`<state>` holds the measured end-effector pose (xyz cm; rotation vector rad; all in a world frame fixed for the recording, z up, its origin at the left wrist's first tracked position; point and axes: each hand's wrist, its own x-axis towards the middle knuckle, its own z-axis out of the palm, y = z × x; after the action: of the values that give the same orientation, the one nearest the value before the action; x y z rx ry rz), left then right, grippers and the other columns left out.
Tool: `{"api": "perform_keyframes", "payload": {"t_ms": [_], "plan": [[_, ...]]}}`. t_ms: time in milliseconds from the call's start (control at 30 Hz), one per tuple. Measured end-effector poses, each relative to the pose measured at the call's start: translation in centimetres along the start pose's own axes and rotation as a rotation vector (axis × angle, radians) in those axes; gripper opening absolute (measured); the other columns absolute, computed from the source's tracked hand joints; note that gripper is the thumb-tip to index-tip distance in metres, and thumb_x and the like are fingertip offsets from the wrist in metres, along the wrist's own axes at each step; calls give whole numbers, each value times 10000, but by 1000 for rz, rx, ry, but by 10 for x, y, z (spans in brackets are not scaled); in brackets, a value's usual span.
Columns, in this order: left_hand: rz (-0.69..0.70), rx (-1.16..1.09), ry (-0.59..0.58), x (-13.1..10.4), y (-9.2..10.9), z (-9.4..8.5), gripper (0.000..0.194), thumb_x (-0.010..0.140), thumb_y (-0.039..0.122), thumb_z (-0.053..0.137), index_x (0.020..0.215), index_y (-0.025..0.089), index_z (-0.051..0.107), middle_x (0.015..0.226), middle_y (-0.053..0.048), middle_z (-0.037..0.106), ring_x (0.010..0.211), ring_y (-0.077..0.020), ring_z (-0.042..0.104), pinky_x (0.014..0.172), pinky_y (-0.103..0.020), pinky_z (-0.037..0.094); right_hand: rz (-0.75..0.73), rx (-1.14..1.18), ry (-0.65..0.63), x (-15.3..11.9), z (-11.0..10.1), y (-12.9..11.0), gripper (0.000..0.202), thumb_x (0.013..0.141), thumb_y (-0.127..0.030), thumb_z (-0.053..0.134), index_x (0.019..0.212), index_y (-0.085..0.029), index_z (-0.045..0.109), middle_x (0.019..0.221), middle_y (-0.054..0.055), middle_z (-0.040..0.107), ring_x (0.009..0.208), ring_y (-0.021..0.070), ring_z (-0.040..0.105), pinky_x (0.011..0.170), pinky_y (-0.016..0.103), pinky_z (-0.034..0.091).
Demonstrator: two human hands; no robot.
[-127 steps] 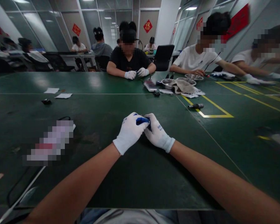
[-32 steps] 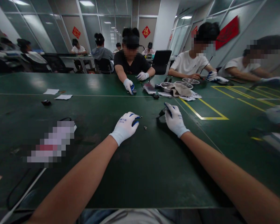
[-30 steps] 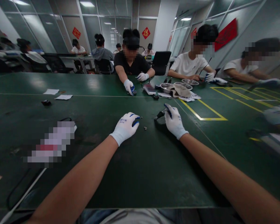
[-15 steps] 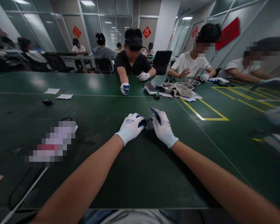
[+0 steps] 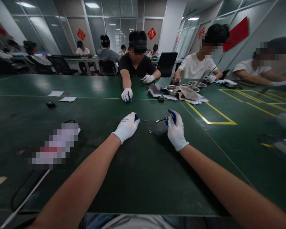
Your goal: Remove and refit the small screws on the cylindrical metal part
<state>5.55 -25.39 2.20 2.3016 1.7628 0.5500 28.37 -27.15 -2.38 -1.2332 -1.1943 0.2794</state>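
My left hand (image 5: 126,128), in a white glove with blue on the finger side, is closed with its fingers curled at the table's middle. Something dark shows at its fingertips, too hidden to name. To the right, my gloved right hand (image 5: 175,131) grips a slim screwdriver-like tool (image 5: 161,120), its light metal tip pointing left toward the other hand. Between the hands, apart from both, lie small metal pieces that look like nuts (image 5: 150,131), with more small pieces (image 5: 145,120) just behind them.
Across the green table (image 5: 124,178) a person's gloved hand (image 5: 127,94) rests near metal bowls (image 5: 172,90) and a cloth (image 5: 187,93). At left lie a blurred-out flat object (image 5: 66,135) with a cable, papers (image 5: 68,99) and a small black item (image 5: 50,104). Yellow tape (image 5: 222,122) marks the right.
My hands have moved apart, the left going left and the right going right with the slim tool. Small metal pieces between them now show more plainly.
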Motion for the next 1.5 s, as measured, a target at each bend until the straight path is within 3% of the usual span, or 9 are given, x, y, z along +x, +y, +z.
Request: {"api": "perform_keyframes", "payload": {"t_ms": [133,333,700,833,933,1100,1200,1300,1500], "plan": [[-97,85,-24,-2,3,-5,430,1070,494,464,1365,208,591,1109,-144,779,1048,-330,757,909,-424,561,-19,-10,-75,-3,0,-3,389,969,-403,538,1291,-226,665,1194,121,683,1034,255,670,981,504,566],[-71,104,11,17,4,1,434,1039,509,515,1360,238,625,1284,-134,735,1168,-325,709,953,-413,554,-109,-12,-131,-11,3,-14,333,980,-346,543,1273,-249,668,1113,96,667,987,237,671,946,459,584],[-6,222,70,143,15,36,482,1004,438,501,1390,168,605,1402,-206,599,1288,-376,572,1061,-470,492,-62,-18,-148,-20,0,-33,312,1009,-301,523,1297,-251,633,1141,94,646,1022,231,668,953,443,590],[-9,281,119,184,13,40,499,1001,391,488,1441,169,565,1443,-220,556,1326,-406,509,1056,-500,466,-10,1,-194,-22,0,-35,308,1014,-300,519,1294,-240,630,1143,95,656,1035,233,674,938,430,594],[-14,304,150,203,8,40,579,986,371,502,1531,174,484,1492,-226,524,1367,-419,465,1115,-545,411,37,7,-203,-22,-1,-34,308,1017,-311,519,1293,-247,639,1153,97,668,1054,243,678,949,441,595],[-92,295,221,201,-5,37,811,916,512,585,1616,164,369,1585,-243,462,1480,-475,355,1240,-707,182,129,11,-188,-21,-2,-30,309,1027,-378,519,1276,-260,660,1160,103,691,1068,264,691,974,479,598],[-275,255,179,189,-14,34,808,915,599,548,1576,149,435,1585,-274,474,1478,-524,365,1199,-777,206,163,24,-184,-21,-2,-27,323,1026,-391,531,1294,-261,657,1178,105,704,1080,267,701,998,495,596],[-333,227,70,174,-21,32,743,962,630,443,1475,105,559,1532,-287,533,1433,-490,460,1205,-698,302,175,44,-164,-21,-1,-24,383,1011,-407,563,1361,-262,617,1219,113,716,1114,274,709,1033,512,587],[-136,207,-18,134,-15,29,643,1014,522,417,1471,98,577,1565,-247,538,1464,-390,482,1235,-540,354,150,29,-106,-16,2,-25,467,917,-435,676,1334,-232,616,1166,124,744,1080,300,722,971,521,613]]}}
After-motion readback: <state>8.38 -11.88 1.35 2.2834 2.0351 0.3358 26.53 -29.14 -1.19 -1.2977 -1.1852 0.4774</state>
